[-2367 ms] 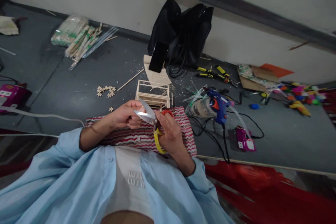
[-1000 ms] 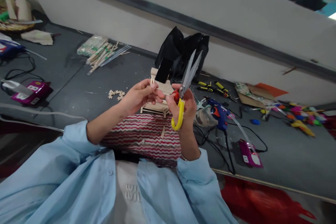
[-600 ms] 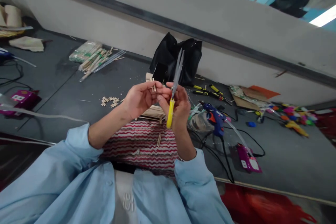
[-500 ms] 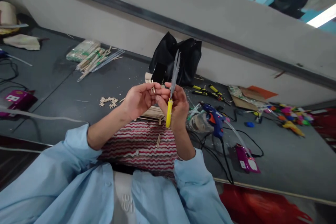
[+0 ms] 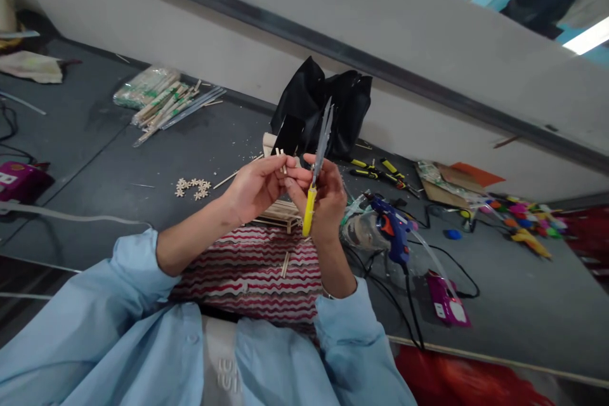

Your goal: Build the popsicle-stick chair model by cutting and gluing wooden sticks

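Observation:
Short pale wooden sticks [image 5: 281, 160] are pinched between the thumb and fingers of my left hand [image 5: 257, 189]. My right hand [image 5: 328, 203] is wrapped round a yellow-handled cutting tool [image 5: 309, 209], its grey blades pointing up and away from me. The fingertips of both hands meet or nearly meet. Below them, partly hidden by my hands, a small wooden stick structure [image 5: 280, 214] sits at the edge of a red-and-white wavy striped cloth [image 5: 252, 260]. Two loose sticks [image 5: 285, 264] lie on that cloth.
Small wooden flower-like pieces [image 5: 193, 188] and bundled sticks [image 5: 164, 104] lie left on the grey table [image 5: 109, 171]. Behind my hands are a black bag [image 5: 309, 101] and phone [image 5: 289, 134]. Yellow-black pliers [image 5: 366, 169], a blue glue gun [image 5: 392, 225] and its cables are right.
The view has shifted slightly, so things on the table sit a little differently in the picture. Both hands keep their hold on the sticks and the cutting tool, with little other movement.

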### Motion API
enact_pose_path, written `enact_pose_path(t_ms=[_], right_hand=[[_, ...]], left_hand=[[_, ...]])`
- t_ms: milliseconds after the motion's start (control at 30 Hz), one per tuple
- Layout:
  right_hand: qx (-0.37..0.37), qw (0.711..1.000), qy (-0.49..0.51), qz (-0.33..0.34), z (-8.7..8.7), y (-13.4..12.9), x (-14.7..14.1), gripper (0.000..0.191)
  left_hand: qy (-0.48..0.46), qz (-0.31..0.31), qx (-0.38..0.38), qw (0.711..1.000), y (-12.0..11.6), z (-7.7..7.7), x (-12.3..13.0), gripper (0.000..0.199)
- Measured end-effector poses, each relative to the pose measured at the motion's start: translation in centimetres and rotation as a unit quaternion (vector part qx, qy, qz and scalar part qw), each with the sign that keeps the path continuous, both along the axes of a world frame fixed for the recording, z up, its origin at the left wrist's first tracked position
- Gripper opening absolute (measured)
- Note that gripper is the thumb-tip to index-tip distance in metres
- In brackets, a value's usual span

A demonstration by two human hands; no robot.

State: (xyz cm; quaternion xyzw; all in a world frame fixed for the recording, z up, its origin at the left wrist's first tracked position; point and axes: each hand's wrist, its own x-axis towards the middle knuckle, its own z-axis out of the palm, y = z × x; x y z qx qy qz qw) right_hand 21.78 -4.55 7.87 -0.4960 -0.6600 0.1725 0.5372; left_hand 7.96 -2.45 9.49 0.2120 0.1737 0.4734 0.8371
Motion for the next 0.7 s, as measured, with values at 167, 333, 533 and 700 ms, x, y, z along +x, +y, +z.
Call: enact_pose_path(t_ms=[167, 333, 533, 700], right_hand=[[0.001, 1.0, -0.003, -0.012, 0.01, -0.17, -0.06, 0.046], [-0.006, 1.0, 0.001, -0.006, 0.05, -0.25, 0.07, 0.045], [-0.012, 1.0, 0.002, -0.012, -0.27, -0.07, 0.22, 0.045], [-0.012, 1.0, 0.0, -0.016, 0.26, -0.24, 0.07, 0.038]], left_hand=[[0.004, 0.006, -0.004, 1.0, -0.19, 0.05, 0.13, 0.027], [0.013, 0.022, 0.0, 1.0, -0.61, 0.29, 0.41, 0.027], [0.005, 0.027, 0.012, 1.0, -0.86, 0.24, 0.62, 0.03], [-0.003, 0.024, 0.035, 0.999, -0.81, -0.1, 0.72, 0.025]])
